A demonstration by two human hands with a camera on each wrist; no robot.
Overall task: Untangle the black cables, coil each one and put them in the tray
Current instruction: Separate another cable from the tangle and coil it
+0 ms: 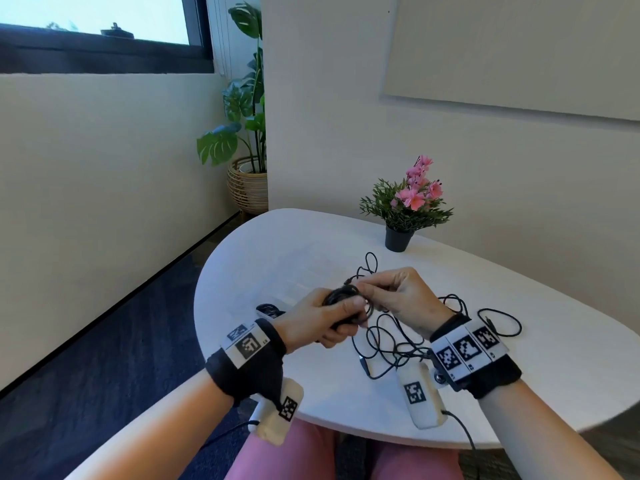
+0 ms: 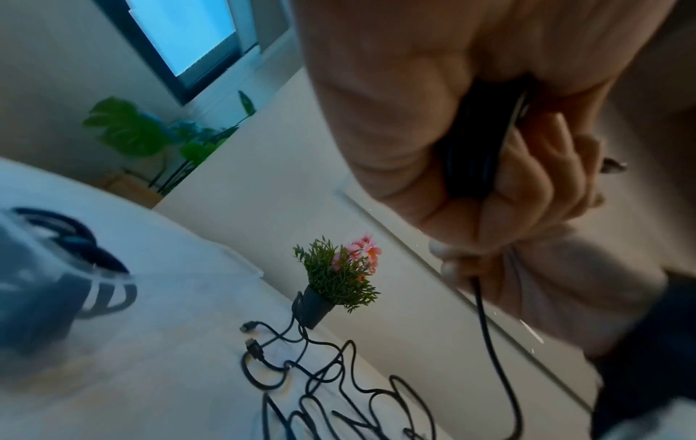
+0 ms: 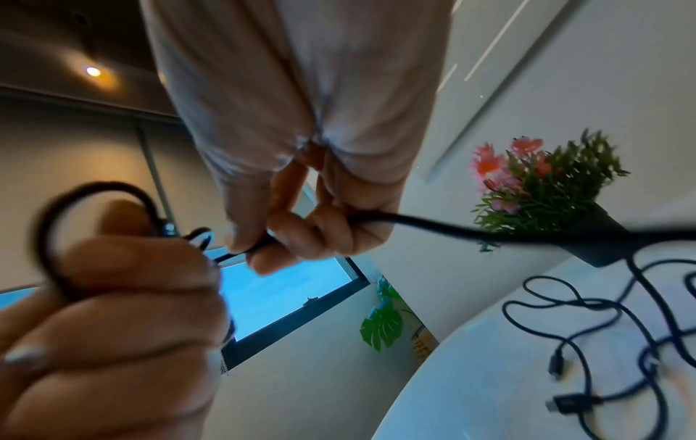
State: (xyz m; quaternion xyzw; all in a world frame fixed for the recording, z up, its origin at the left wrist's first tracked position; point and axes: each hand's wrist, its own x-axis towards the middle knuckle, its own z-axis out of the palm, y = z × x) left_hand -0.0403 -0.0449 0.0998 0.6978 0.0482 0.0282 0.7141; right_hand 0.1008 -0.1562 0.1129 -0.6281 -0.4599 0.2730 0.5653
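My left hand [image 1: 346, 313] grips a small coil of black cable [image 1: 341, 295] above the white table [image 1: 536, 368]. My right hand [image 1: 370, 289] pinches the same cable just right of the coil; in the right wrist view the cable [image 3: 433, 224] runs from the fingers [image 3: 293, 238] toward the table. In the left wrist view the coil [image 2: 471, 154] sits in the curled fingers [image 2: 527, 184]. More loose black cables [image 1: 391, 341] lie tangled under and between my wrists. A clear tray [image 1: 259, 310], mostly hidden behind my left hand, holds a coiled cable [image 2: 75, 241].
A small black pot of pink flowers [image 1: 398, 237] stands at the back of the table, just beyond the cables. A cable loop [image 1: 502, 320] lies right of my right wrist. A large potted plant [image 1: 246, 133] stands on the floor beyond the table's far left edge.
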